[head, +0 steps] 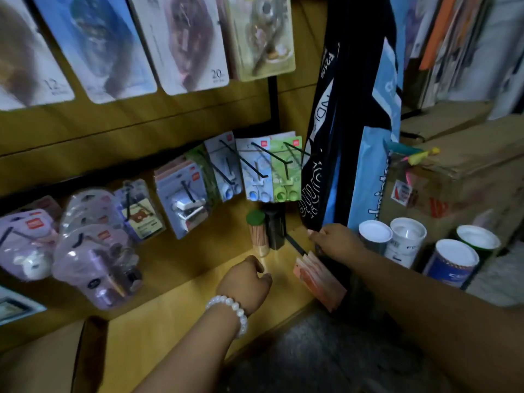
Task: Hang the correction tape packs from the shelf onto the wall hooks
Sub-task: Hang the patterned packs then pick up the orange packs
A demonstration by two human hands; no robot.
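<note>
Wooden shelf [181, 302] carries a stack of correction tape packs [319, 279] at four o'clock, long axis running toward five o'clock. Left hand [245, 282] curls loosely, holding nothing; right hand [336, 241] fingers [313, 235]: grip unclear. Toothpick jar [258, 234] stands full.

Smooth wood shelf [181, 304]; glossy plastic packs [96, 259]; black metal hooks [255, 157]; pearly bead bracelet [229, 307].
</note>
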